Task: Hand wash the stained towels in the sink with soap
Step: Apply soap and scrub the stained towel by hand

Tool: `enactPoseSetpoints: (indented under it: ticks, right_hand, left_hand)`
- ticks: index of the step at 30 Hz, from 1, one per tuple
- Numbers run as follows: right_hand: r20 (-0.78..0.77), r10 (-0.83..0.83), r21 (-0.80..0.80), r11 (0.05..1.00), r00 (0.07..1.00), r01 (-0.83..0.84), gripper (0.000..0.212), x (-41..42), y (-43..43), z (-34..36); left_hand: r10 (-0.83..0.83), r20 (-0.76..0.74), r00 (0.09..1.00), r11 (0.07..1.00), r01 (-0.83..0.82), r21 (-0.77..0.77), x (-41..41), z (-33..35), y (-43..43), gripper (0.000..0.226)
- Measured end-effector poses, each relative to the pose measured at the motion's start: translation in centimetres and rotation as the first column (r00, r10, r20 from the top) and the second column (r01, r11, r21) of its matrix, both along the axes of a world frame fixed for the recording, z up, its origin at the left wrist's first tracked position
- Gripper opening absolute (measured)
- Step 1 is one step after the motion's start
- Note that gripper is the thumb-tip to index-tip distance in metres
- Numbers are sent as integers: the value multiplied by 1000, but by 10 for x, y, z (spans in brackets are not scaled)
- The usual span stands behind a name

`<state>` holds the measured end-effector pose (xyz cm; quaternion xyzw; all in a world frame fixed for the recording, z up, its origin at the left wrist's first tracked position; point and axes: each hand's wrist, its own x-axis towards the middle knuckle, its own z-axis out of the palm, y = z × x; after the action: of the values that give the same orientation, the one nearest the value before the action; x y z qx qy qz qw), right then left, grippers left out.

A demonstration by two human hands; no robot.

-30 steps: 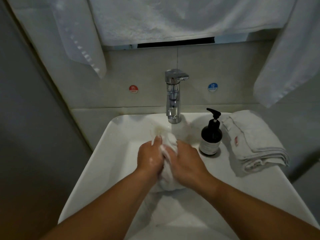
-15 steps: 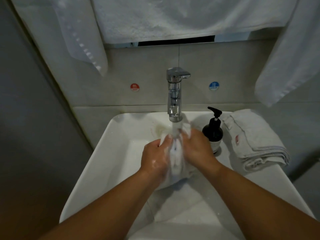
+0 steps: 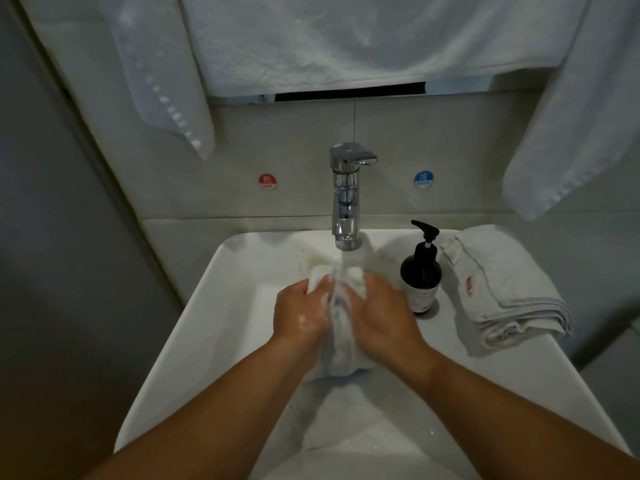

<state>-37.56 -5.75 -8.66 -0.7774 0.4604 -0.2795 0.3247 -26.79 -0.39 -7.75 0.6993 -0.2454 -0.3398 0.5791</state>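
Since a second ago my left hand and right hand have carried the wet white towel farther from me, so its top now sits under the running tap. Both hands are curled round the bunched cloth and press it between them, with suds on my left knuckles. Its lower end trails down into the white sink. Just right of my right hand a dark pump bottle stands on the sink's ledge; its pale label is too blurred to read. Beside it lies a folded white towel with a small red tag I cannot read. Water falls from the chrome faucet onto the cloth. On the wall, a red sticker left of the faucet reads HOT and a blue sticker on its right reads COLD. Hanging towels drape above.
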Motion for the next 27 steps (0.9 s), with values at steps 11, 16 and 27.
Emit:
enactPoseSetpoints:
  ticks: [11, 16, 27]
  right_hand:
    - [-64, 16, 7, 1000, 998, -16, 24, -4, 9, 3]
    - [47, -146, 51, 988, 988, 144, 36, 3, -23, 9]
    - [-18, -122, 17, 992, 992, 123, 56, 2, -24, 6]
  left_hand:
    - [-24, 41, 999, 999, 23, 26, -2, -5, 1, 34]
    - [-58, -19, 998, 998, 57, -24, -2, 5, 3, 29]
    - [-97, -11, 995, 995, 97, 20, -3, 1, 4, 29]
